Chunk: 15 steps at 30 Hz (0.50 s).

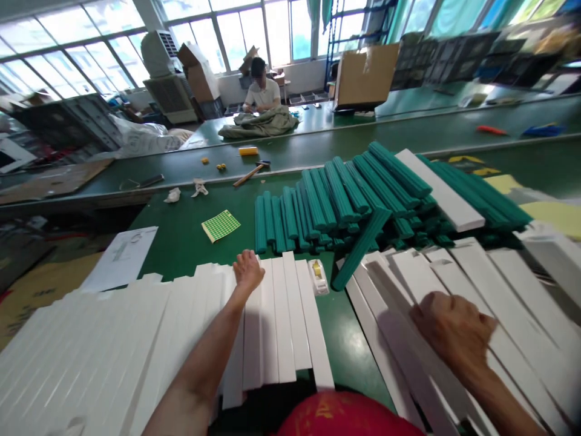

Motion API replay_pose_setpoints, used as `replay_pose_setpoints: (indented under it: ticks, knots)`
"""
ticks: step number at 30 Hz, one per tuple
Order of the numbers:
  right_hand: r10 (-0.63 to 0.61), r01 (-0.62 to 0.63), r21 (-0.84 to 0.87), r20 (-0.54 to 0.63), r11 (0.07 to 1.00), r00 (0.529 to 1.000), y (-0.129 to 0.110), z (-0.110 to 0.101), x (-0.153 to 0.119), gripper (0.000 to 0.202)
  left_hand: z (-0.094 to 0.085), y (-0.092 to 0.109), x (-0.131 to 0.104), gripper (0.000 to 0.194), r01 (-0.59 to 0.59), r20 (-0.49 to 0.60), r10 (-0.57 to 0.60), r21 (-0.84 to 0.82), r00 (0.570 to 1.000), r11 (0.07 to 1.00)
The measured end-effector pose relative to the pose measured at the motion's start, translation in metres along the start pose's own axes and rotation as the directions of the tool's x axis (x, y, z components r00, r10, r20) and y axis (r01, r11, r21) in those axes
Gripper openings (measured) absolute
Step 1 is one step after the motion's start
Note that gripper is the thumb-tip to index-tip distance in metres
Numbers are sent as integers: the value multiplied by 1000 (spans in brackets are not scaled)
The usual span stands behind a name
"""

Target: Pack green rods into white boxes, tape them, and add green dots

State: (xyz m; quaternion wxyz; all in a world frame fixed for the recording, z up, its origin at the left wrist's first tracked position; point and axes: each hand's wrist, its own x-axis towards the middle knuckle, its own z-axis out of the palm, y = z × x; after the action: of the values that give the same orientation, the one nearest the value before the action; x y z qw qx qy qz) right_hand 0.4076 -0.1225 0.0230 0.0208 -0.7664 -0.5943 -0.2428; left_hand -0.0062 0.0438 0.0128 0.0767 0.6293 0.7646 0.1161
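Note:
My left hand is closed, its fingers curled over the far end of a long white box in the left row of white boxes. Over the loose pile of white boxes on the right, my right hand is bent round one of them; its fingertips are hidden. Ribbed green rolls lie stacked beyond both groups. A single green roll leans down from the stack towards the gap. Beside the left row's last boxes sits a small tape dispenser.
A sheet of green stickers and a printed paper lie to the left. On the farther bench are a hammer, a yellow roll and a cardboard box. Another person sits behind a heap of cloth.

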Motion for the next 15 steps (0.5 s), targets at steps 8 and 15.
replay_pose_setpoints:
  ticks: [8, 15]
  knots:
    - [-300, -329, 789, 529, 519, 794, -47, -51, 91, 44, 8, 54, -85, 59, -694, -310, 659, -6, 686, 720]
    - [-379, -586, 749, 662, 310, 646, -104, -55, 112, 33, 27, -18, -134, 63, -379, 7, 388, 226, 922, 897]
